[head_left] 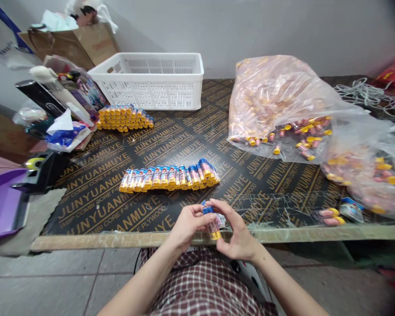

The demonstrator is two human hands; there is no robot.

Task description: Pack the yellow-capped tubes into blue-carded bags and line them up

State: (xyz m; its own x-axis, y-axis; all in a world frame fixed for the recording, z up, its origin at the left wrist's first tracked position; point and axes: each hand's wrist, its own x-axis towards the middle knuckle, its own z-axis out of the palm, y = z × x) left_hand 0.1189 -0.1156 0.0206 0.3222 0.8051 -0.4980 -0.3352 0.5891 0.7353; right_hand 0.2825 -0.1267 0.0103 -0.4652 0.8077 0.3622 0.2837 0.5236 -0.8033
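The fingers of left hand (186, 225) and right hand (239, 235) pinch a partly hidden tube (214, 230) by the table's (184, 134) near edge.

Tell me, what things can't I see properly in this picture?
- Head view: part of the held blue-and-yellow tube, covered by fingers.
- Head view: the bottom of the white plastic basket, hidden by its front wall.
- Head view: what's deep inside the plastic bag, behind cloudy film.
- Head view: the red item, blurred and cut off by the right edge.
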